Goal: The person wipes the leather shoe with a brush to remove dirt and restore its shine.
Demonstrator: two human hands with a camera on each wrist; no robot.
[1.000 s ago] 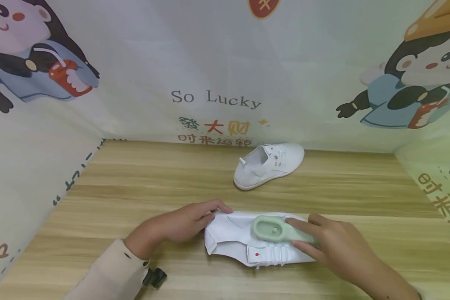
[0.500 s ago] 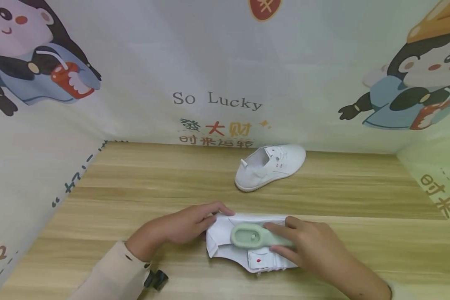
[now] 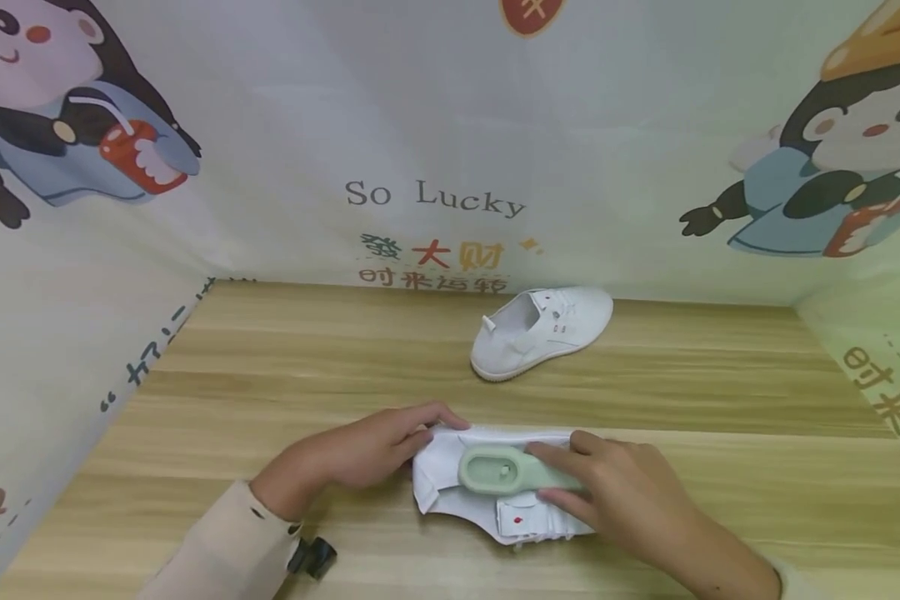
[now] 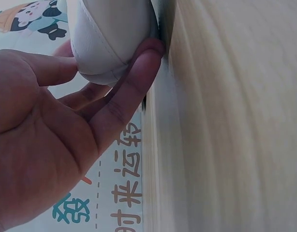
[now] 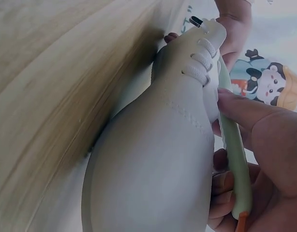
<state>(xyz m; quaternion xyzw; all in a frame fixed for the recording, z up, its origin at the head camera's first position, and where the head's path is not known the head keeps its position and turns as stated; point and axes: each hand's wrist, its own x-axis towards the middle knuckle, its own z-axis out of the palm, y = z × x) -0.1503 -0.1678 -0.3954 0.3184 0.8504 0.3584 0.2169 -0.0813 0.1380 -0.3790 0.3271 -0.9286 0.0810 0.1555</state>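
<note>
A white lace-up shoe (image 3: pixel 437 467) lies on its side on the wooden table, heel to the left. My left hand (image 3: pixel 371 446) grips its heel, with thumb and fingers around the back in the left wrist view. A pale green brush (image 3: pixel 489 470) with an oval head rests against the upward side of the shoe, near the opening. My right hand (image 3: pixel 630 487) holds the brush by its handle, curled around it. In the right wrist view, an orange piece (image 5: pixel 242 220) shows at the handle's end. Whatever is under the brush head is hidden.
A second white shoe (image 3: pixel 562 333) stands upright farther back, close to the printed backdrop (image 3: pixel 607 167). A small black device (image 3: pixel 313 558) sits by the left sleeve (image 3: pixel 217 542). Printed sheets also rise at both sides of the table.
The right hand has slid the brush left along the shoe, from the lace area toward the heel, then stayed nearly still. The left hand keeps its grip on the heel.
</note>
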